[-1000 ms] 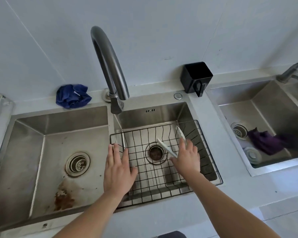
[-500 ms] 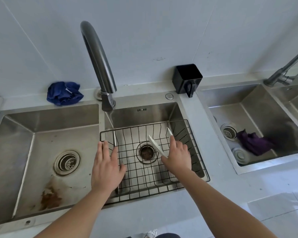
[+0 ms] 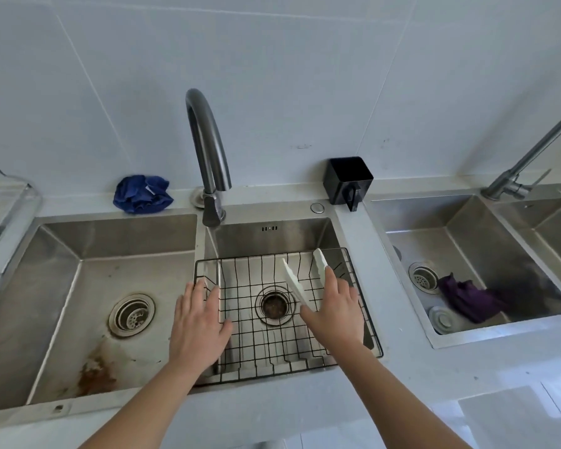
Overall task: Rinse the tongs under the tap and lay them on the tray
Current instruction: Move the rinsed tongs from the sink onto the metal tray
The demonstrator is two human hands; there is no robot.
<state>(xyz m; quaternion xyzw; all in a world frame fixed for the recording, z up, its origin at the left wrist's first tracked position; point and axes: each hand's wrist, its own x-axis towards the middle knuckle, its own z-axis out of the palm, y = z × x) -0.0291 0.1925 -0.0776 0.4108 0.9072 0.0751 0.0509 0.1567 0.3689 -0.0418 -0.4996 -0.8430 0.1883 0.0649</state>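
White plastic tongs (image 3: 293, 280) stick out of my right hand (image 3: 336, 311), their two arms spread and pointing away from me over the middle sink basin. A black wire tray (image 3: 360, 286) sits in that basin. The grey curved tap (image 3: 208, 147) stands behind the basin's left corner, and a thin stream of water falls from its spout onto the tray's left side. My left hand (image 3: 196, 322) is flat with fingers together, over the tray's left edge beside the stream, holding nothing. The tongs are to the right of the water, apart from it.
A stained left basin (image 3: 62, 303) adjoins the middle one. A crumpled blue cloth (image 3: 141, 193) and a black holder (image 3: 348, 180) sit on the back ledge. A second sink (image 3: 467, 241) at the right holds a purple cloth (image 3: 467, 298) and has its own tap (image 3: 525, 163).
The camera has tilted up, so everything sits lower in view. My right hand has turned the tongs a little more upright; both hands stay over the tray.
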